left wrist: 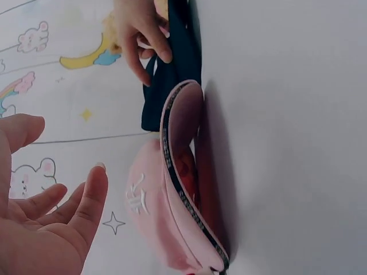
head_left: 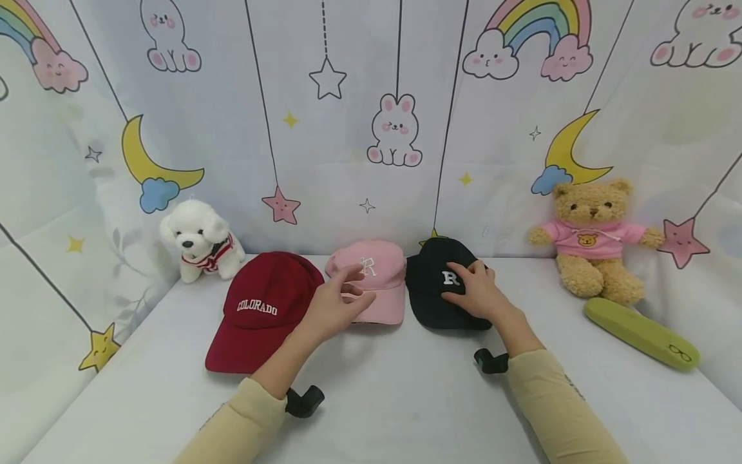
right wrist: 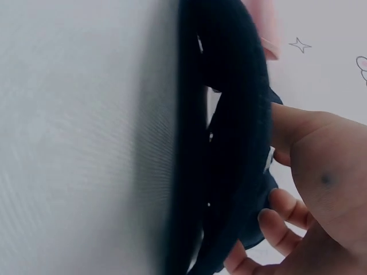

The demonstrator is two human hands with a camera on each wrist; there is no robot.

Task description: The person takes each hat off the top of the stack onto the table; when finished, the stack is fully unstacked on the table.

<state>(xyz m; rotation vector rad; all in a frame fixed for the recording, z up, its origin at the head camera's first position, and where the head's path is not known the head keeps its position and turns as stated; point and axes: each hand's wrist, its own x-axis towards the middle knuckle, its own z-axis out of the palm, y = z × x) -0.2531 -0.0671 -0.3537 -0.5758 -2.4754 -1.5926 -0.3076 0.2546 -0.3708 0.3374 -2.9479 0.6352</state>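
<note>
Three caps form a row on the white table. A dark red cap (head_left: 263, 309) lettered COLORADO lies at the left. In the middle stands a pink cap (head_left: 382, 303), its white embroidered letter facing forward. My left hand (head_left: 336, 306) hovers in front of it, fingers loosely bent and apart; the left wrist view shows a gap between this hand (left wrist: 57, 223) and the pink cap (left wrist: 163, 217). On the right is a black cap (head_left: 429, 303) with a white R. My right hand (head_left: 481, 293) lies over its crown, thumb and fingers spread. The brim hides part of that contact in the right wrist view.
A white plush dog (head_left: 199, 241) sits at the back left. At the back right are a teddy bear (head_left: 594, 238) in a pink hoodie and a green glasses case (head_left: 640, 332). A patterned cloth (head_left: 359, 38) hangs behind the table (head_left: 400, 399).
</note>
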